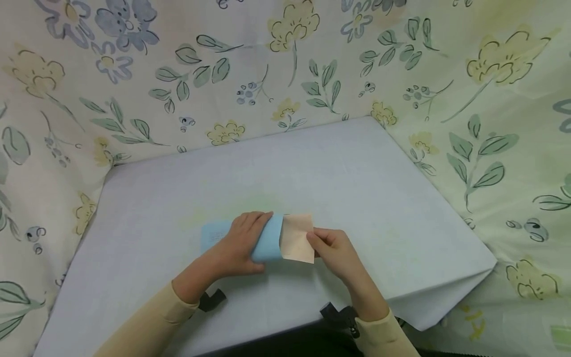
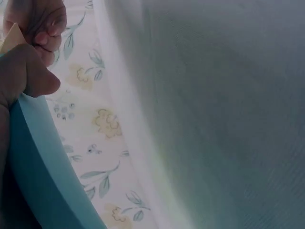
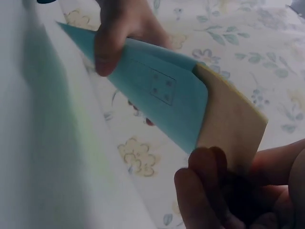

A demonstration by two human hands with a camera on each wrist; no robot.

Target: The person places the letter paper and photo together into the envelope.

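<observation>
In the head view a light blue paper sleeve (image 1: 269,243), shaped like an envelope, is held above the white table. My left hand (image 1: 243,243) grips it across the middle, thumb on the near side and fingers over the far edge. Cream paper (image 1: 296,239) sticks out of its right end. My right hand (image 1: 336,250) pinches the right edge of that paper between thumb and fingers. From the right wrist, a printed square with dots shows on the blue sleeve (image 3: 162,88), and the cream paper (image 3: 231,114) looks like a thin stack. The rest of the paper is hidden inside.
A white cloth covers the table (image 1: 290,173), whose near edge runs below my forearms. Floral curtains (image 1: 250,74) hang behind and at both sides. Dark camera mounts (image 1: 341,317) sit at my wrists.
</observation>
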